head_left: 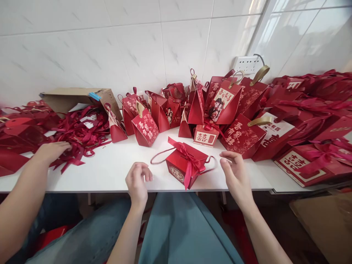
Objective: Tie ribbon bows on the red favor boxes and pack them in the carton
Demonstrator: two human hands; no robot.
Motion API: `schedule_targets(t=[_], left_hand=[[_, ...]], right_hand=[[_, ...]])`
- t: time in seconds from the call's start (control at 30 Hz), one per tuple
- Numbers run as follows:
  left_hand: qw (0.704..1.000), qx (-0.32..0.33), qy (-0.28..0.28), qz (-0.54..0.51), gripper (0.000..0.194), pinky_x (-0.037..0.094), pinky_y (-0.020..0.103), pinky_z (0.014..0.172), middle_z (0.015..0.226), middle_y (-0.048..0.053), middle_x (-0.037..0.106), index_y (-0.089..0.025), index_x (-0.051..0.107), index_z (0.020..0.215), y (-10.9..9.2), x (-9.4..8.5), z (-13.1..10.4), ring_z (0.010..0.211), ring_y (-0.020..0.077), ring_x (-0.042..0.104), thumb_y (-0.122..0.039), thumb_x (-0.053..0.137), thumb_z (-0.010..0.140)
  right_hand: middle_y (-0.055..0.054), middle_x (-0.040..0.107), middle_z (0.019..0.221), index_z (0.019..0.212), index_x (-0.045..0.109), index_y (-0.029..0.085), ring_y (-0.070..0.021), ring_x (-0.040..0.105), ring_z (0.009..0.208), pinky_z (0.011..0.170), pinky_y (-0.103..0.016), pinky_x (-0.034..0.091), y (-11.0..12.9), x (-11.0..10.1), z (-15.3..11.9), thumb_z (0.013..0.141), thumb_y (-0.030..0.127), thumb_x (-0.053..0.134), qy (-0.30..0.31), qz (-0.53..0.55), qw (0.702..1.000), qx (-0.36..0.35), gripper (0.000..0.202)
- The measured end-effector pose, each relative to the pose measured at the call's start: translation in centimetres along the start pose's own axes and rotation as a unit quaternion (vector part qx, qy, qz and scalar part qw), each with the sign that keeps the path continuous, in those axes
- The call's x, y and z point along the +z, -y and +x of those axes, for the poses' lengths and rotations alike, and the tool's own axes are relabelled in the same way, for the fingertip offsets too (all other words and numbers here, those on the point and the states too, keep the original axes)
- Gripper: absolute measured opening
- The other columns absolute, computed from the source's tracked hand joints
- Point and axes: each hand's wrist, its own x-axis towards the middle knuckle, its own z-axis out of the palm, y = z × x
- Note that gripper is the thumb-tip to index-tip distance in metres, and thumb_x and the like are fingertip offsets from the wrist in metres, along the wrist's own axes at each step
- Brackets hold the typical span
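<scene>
Between my hands stands a red gift box (176, 163) near the front edge of the white table (110, 172). A pink-red ribbon (189, 157) is tied in a bow across its top, and thin cord handles (159, 156) loop out at both sides. My left hand (138, 180) is just left of the box, fingers loosely curled, touching nothing that I can see. On the other side, my right hand (235, 176) hovers apart from the box with thumb and fingers parted and nothing held.
A co-worker's hand (53, 152) reaches to a heap of ribbons (85, 135) at left, before a cardboard box (79, 99). Red gift boxes (145, 128) stand along the wall. More beribboned boxes (316, 161) pile up at right. A power strip (247, 65) sits behind.
</scene>
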Motion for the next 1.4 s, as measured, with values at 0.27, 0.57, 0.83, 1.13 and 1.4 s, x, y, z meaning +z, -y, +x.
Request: schedule_targets(t=[0.27,0.57,0.83,1.13,1.4], left_hand=[[0.966,0.033,0.204,0.157,0.030,0.048,0.029,0.078,0.104,0.006,0.064,-0.020,0.058,0.105,-0.8,2.2,-0.4,0.094,0.0187,0.061,-0.041,0.054,0.083],[0.973,0.111,0.106,0.175,0.017,0.044,0.026,0.067,0.072,-0.001,0.056,-0.020,0.056,0.080,-2.7,1.5,-0.4,0.070,0.0142,0.054,-0.034,0.050,0.086],[0.903,0.213,0.343,0.143,0.032,0.044,0.034,0.083,0.078,0.004,0.062,-0.020,0.059,0.072,-3.5,3.7,-0.3,0.084,0.0187,0.057,-0.026,0.037,0.093],[0.899,0.219,0.297,0.233,0.013,0.044,0.034,0.090,0.096,0.003,0.061,-0.020,0.059,0.090,-3.8,6.1,0.8,0.097,0.0180,0.056,-0.015,0.048,0.086],[0.892,0.196,0.332,0.237,0.022,0.046,0.034,0.090,0.093,0.003,0.062,-0.019,0.060,0.087,-2.7,6.6,1.7,0.096,0.0168,0.057,-0.008,0.041,0.087]], right_hand=[[-0.012,0.043,0.139,0.137,0.032,0.025,-0.0278,0.042,0.129,0.108,-0.049,0.034,0.5,0.8,-1.2,0.086,0.048,0.056,0.225,-0.033,0.973,-0.041,0.061],[-0.011,0.057,0.117,0.117,0.052,0.023,-0.0246,0.055,0.112,0.096,-0.046,0.046,2.1,0.0,-0.8,0.091,0.034,0.053,0.041,-0.103,0.977,-0.183,0.028],[-0.013,0.067,0.105,0.114,0.056,0.013,-0.0245,0.062,0.097,0.091,-0.046,0.043,5.4,4.3,-1.2,0.088,0.027,0.060,0.100,-0.246,0.875,-0.405,0.030],[-0.010,0.070,0.103,0.109,0.060,0.013,-0.0236,0.063,0.102,0.095,-0.044,0.043,3.5,3.9,-2.3,0.087,0.011,0.055,0.101,-0.265,0.859,-0.427,0.023],[-0.008,0.070,0.092,0.100,0.062,0.017,-0.0184,0.065,0.091,0.086,-0.042,0.053,2.2,2.9,-2.2,0.086,0.002,0.054,0.096,-0.130,0.876,-0.455,0.022]])
